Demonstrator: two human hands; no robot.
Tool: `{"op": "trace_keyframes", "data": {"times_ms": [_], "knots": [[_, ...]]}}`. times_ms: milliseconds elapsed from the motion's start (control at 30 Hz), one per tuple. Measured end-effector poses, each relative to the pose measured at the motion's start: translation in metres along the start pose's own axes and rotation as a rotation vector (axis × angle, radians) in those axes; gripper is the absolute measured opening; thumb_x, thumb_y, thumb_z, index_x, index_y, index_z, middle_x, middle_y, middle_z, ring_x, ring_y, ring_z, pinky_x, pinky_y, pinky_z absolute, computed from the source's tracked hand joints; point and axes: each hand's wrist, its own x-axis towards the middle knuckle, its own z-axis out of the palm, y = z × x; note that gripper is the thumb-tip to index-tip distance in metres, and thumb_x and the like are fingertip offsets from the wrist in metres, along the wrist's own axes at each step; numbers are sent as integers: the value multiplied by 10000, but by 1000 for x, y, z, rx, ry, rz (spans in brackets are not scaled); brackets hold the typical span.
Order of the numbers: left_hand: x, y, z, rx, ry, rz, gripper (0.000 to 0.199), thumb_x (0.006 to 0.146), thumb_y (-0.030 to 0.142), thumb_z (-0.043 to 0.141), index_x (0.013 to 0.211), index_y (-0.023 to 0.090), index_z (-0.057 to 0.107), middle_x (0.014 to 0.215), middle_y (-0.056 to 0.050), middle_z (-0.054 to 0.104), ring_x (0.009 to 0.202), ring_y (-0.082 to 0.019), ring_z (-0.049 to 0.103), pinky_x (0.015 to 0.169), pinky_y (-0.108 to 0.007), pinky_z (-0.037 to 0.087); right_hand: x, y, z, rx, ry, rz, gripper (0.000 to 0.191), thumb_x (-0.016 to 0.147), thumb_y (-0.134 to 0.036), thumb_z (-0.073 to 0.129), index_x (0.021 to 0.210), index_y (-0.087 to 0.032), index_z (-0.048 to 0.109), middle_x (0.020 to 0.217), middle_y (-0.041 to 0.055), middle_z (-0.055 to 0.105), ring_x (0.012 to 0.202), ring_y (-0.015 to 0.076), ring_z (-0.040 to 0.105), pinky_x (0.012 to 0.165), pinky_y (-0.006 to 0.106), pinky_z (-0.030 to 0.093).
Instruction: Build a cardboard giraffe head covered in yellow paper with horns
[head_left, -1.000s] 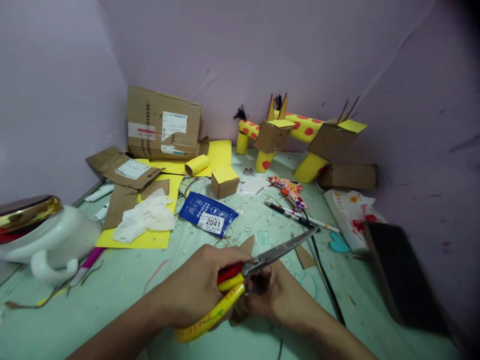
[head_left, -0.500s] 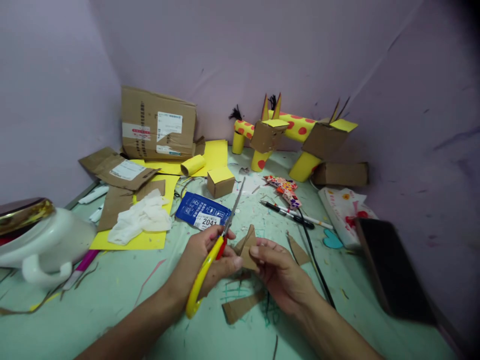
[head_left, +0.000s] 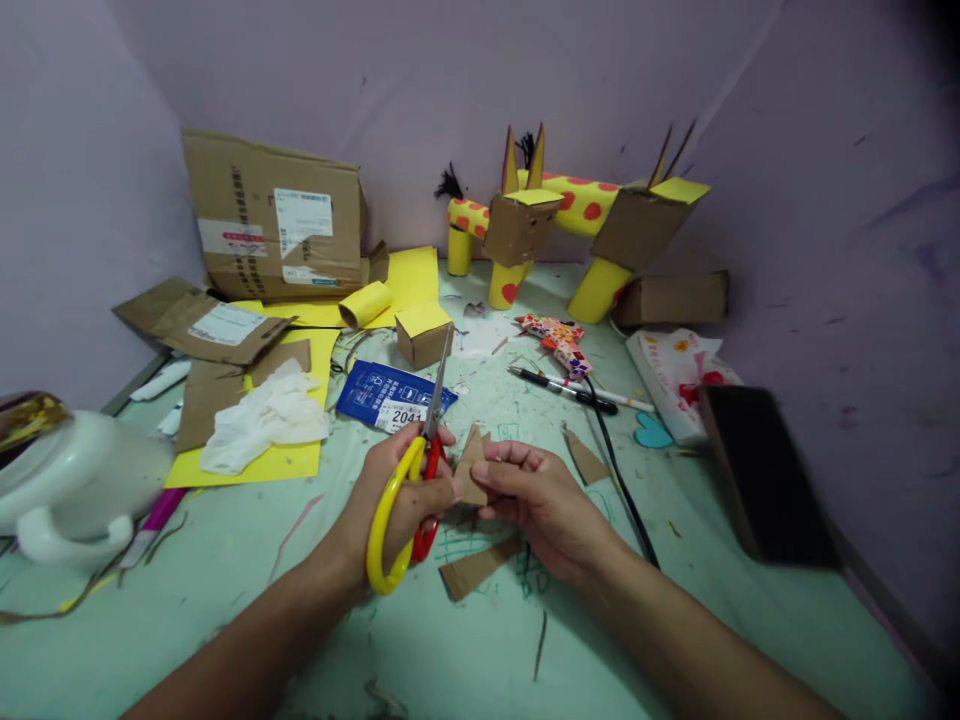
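Note:
Scissors with one yellow and one red handle (head_left: 395, 515) rest in my left hand (head_left: 397, 495), their blades pointing up and away, together. The same hand's thumb and fingers also touch the left edge of a small pointed cardboard piece (head_left: 472, 465). My right hand (head_left: 536, 500) pinches that piece from the right, thumb on top. Just below the hands lies a cardboard strip (head_left: 480, 567) on the green tabletop. Another pointed cardboard scrap (head_left: 585, 457) lies right of my right hand. A blue packet (head_left: 386, 392) is beyond the scissors.
Yellow spotted cardboard animals (head_left: 517, 235) stand at the back, beside a small yellow-topped box (head_left: 422, 333). A large carton (head_left: 259, 235) leans left. A white mug (head_left: 90, 480) sits far left; a phone (head_left: 769, 475) and a tissue pack (head_left: 675, 375) are right. A cord (head_left: 619, 470) crosses the table.
The scissors have turned in my left hand, so the red handle shows more. Both hands and the cardboard piece appear slightly further left, as the whole view has shifted.

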Motion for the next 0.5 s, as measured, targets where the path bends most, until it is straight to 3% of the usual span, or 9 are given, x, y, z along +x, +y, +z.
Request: {"op": "trace_keyframes", "data": {"times_ms": [500], "knots": [[-3, 5, 0, 35, -13, 24, 327, 663, 181, 647, 939, 193, 472, 561, 96, 504, 432, -56, 431, 414, -183, 372, -1, -1, 3, -37, 23, -41, 357, 447, -206, 820, 689, -140, 566, 482, -53, 593, 396, 59, 512, 396, 178, 497]]}}
